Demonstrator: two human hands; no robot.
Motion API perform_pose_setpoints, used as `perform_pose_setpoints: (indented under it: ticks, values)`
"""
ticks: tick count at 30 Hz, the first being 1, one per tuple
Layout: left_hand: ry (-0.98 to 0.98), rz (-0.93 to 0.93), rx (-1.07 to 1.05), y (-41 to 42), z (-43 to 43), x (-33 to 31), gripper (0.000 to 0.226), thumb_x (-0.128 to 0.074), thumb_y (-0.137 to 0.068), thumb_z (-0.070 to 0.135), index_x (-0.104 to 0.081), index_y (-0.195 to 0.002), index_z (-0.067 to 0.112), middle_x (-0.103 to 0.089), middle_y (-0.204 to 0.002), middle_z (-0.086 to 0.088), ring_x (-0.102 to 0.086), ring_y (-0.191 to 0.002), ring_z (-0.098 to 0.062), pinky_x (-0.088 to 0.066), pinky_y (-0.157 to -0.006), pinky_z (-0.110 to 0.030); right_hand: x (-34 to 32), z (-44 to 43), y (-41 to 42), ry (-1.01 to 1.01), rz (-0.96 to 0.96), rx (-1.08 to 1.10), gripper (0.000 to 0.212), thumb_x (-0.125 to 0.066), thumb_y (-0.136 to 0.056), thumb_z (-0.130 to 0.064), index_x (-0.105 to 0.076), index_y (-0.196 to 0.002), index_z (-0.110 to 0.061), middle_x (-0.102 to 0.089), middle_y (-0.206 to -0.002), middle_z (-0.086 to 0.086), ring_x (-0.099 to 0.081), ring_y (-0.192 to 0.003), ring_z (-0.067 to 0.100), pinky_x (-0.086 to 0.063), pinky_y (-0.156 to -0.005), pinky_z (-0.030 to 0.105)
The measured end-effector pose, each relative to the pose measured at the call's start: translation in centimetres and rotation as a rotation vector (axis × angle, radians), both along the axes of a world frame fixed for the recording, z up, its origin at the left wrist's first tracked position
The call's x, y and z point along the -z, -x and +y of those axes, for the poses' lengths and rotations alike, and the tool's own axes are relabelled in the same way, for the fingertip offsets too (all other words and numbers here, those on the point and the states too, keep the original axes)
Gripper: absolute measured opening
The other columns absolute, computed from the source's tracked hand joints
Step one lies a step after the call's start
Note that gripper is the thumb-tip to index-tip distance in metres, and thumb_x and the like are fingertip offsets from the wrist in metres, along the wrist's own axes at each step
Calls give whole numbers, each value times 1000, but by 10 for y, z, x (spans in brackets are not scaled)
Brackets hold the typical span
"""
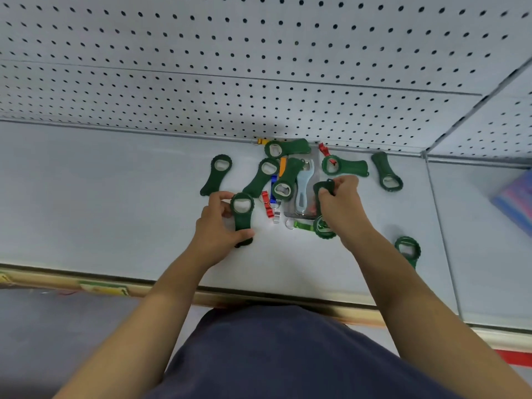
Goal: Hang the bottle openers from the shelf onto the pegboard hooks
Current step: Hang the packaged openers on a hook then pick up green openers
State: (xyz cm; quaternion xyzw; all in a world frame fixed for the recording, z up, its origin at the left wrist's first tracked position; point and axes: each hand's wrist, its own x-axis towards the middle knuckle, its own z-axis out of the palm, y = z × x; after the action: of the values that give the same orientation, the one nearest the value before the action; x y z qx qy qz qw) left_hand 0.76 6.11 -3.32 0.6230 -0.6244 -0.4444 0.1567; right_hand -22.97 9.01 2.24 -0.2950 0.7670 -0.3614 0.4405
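Several dark green bottle openers lie scattered on the grey shelf (115,197) below the white pegboard (259,67). My left hand (214,226) grips one green opener (242,217) by its handle, ring end pointing away from me. My right hand (342,203) grips another green opener (324,191) by its handle; its ring end (324,227) shows below my wrist. More green openers lie at the left (216,174), in the middle pile (285,180) and at the right (387,171). No hooks show on the pegboard.
Small red (267,204), blue, orange and green keychain openers and a pale blue opener in a clear pack (305,188) lie in the pile. A green opener (407,250) lies near the shelf's front right. A purple-blue box (515,197) sits on the neighbouring shelf.
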Motion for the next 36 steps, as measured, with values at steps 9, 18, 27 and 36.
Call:
perform_pose_setpoints:
  ticks: [9, 18, 27, 36]
  values:
    - [1, 135, 13, -9, -7, -1, 78, -87, -76, 18, -37, -134, 32, -61, -93, 4, -56, -95, -7, -49, -77, -24, 30, -28, -4, -328, 559, -272, 73, -76, -66, -72, -50, -105, -16, -61, -81, 0, -62, -76, 18, -47, -60, 31]
    - [24, 194, 9, -12, -6, 7, 78, -89, -74, 19, -39, -131, 37, -61, -95, 1, -57, -94, -12, -47, -80, -25, 19, -40, -14, -452, 540, -333, 62, -82, -65, -64, -46, -75, -15, -55, -73, 2, -55, -64, 15, -47, -58, 31]
    - [39, 322, -81, -17, -4, 2, 62, -81, -80, 10, -43, -125, 31, -69, -100, 1, -56, -84, 5, -42, -77, -8, -6, -32, -24, -450, 292, -242, 58, -86, -72, -48, -57, -99, -5, -59, -85, 7, -54, -68, 16, -40, -52, 24]
    - [-244, 455, -44, -31, -22, -19, 30, -72, -91, 10, -60, -118, 19, -71, -108, 3, -68, -84, 0, -52, -67, -13, -30, 30, -53, -315, 157, -82, 29, -86, -75, -32, -63, -78, -15, -51, -56, -6, -50, -45, 5, -35, -40, 16]
